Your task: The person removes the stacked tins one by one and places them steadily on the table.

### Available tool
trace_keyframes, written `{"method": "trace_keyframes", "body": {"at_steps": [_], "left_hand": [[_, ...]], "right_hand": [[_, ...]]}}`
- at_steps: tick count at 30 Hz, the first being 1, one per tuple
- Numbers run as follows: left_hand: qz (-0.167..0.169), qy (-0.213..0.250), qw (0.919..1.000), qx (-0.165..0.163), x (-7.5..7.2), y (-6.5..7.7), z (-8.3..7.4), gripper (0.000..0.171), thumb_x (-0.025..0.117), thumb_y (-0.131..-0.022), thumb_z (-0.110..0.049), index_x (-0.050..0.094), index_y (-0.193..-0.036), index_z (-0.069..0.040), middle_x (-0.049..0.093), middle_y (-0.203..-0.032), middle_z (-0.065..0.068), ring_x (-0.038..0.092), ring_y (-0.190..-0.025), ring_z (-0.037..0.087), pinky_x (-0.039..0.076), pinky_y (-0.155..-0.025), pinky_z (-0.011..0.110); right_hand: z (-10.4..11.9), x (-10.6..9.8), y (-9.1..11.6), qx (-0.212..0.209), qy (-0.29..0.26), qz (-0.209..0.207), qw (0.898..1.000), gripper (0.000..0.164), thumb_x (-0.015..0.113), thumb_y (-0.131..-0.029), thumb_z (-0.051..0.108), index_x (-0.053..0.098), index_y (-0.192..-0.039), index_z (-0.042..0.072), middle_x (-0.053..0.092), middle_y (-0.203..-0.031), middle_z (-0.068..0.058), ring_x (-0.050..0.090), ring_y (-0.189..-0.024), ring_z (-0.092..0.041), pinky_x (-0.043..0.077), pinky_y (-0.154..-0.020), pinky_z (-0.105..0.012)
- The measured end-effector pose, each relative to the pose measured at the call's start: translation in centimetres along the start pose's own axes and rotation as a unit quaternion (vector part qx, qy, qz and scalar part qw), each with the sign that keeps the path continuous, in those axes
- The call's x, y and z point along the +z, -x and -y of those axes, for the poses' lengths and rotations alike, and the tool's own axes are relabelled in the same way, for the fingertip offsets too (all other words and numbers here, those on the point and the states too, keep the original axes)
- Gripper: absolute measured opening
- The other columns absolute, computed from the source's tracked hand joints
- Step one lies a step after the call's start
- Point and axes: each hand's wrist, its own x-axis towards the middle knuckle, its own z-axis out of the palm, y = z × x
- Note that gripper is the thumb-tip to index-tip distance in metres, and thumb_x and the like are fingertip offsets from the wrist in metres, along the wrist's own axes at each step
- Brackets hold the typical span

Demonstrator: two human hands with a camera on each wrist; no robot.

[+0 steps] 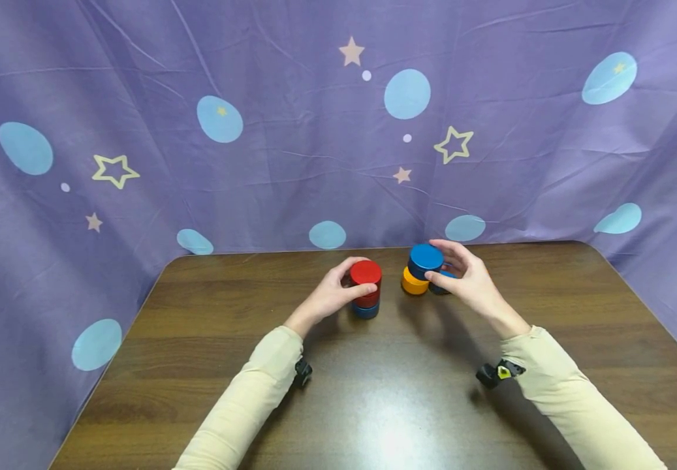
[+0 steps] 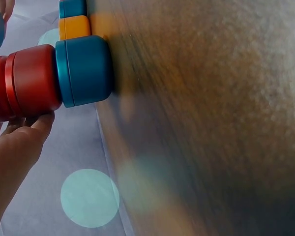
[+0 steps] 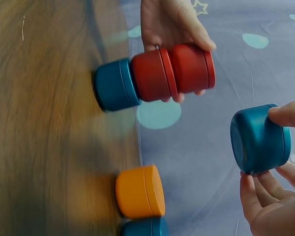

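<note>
A stack of three round lidded tins stands on the table: a blue tin (image 3: 113,86) at the bottom and two red tins (image 1: 365,273) above it. My left hand (image 1: 331,292) wraps its thumb and fingers around the red tins from the left. In my right hand (image 1: 474,284) is another blue tin (image 3: 258,140), pinched between thumb and fingertips and raised off the table. An orange tin (image 3: 136,191) stands on the table below it, and a further blue tin (image 1: 442,286) stands beside the orange one, partly hidden behind the right hand in the head view.
The brown wooden table (image 1: 226,365) ends at the back against a purple curtain (image 1: 291,130) with stars and blue ovals. Both forearms reach in from the front edge, with a dark wrist camera (image 1: 491,374) strapped on the right one.
</note>
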Motion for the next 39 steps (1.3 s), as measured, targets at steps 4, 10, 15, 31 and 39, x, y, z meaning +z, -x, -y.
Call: {"method": "trace_keyframes", "body": {"at_steps": [4, 10, 15, 31, 39], "left_hand": [[0.001, 0.003, 1.0, -0.001, 0.0, 0.0, 0.1, 0.049, 0.071, -0.086, -0.004, 0.051, -0.131, -0.003, 0.062, -0.113, 0.014, 0.061, -0.099, 0.02, 0.05, -0.087, 0.031], [0.002, 0.009, 1.0, -0.004, 0.1, 0.0, 0.1, 0.049, 0.071, -0.086, -0.004, 0.051, -0.132, -0.003, 0.062, -0.114, 0.014, 0.061, -0.099, 0.02, 0.05, -0.087, 0.03], [0.006, 0.011, 0.9999, -0.008, 0.1, -0.1, 0.2, 0.051, 0.07, -0.087, -0.004, 0.049, -0.134, 0.0, 0.061, -0.116, 0.015, 0.059, -0.1, 0.02, 0.049, -0.087, 0.029], [0.011, 0.011, 0.9998, -0.013, 0.0, 1.0, -3.0, 0.048, 0.068, -0.087, -0.001, 0.049, -0.131, 0.005, 0.06, -0.115, 0.019, 0.059, -0.102, 0.027, 0.049, -0.088, 0.031], [0.011, 0.014, 0.9998, -0.013, 0.0, 1.0, -3.0, 0.048, 0.068, -0.087, -0.001, 0.049, -0.131, 0.005, 0.061, -0.115, 0.018, 0.059, -0.102, 0.025, 0.049, -0.088, 0.03]], "right_hand": [[0.0, -0.7, 0.2, 0.009, 0.01, -0.01, 1.0, 0.054, 0.07, -0.083, -0.007, 0.048, -0.133, -0.009, 0.054, -0.128, -0.026, 0.056, -0.103, -0.008, 0.044, -0.089, -0.018], [-0.2, -1.8, 0.5, 0.027, 0.025, -0.018, 0.999, 0.055, 0.07, -0.085, -0.003, 0.048, -0.135, -0.005, 0.053, -0.13, -0.022, 0.055, -0.104, -0.009, 0.044, -0.09, -0.019], [-0.3, -2.7, 0.7, 0.036, 0.041, -0.024, 0.998, 0.054, 0.07, -0.086, 0.0, 0.047, -0.136, -0.004, 0.053, -0.132, -0.018, 0.053, -0.109, -0.007, 0.043, -0.094, -0.02], [-0.8, -5.5, 1.6, 0.041, 0.041, -0.056, 0.997, 0.055, 0.069, -0.086, -0.003, 0.047, -0.136, -0.005, 0.058, -0.115, 0.009, 0.056, -0.103, -0.002, 0.043, -0.089, -0.014], [-0.8, -6.5, 1.7, 0.036, 0.043, -0.065, 0.996, 0.053, 0.069, -0.086, -0.004, 0.049, -0.135, -0.003, 0.058, -0.114, 0.011, 0.057, -0.102, -0.001, 0.044, -0.087, -0.013]]}}
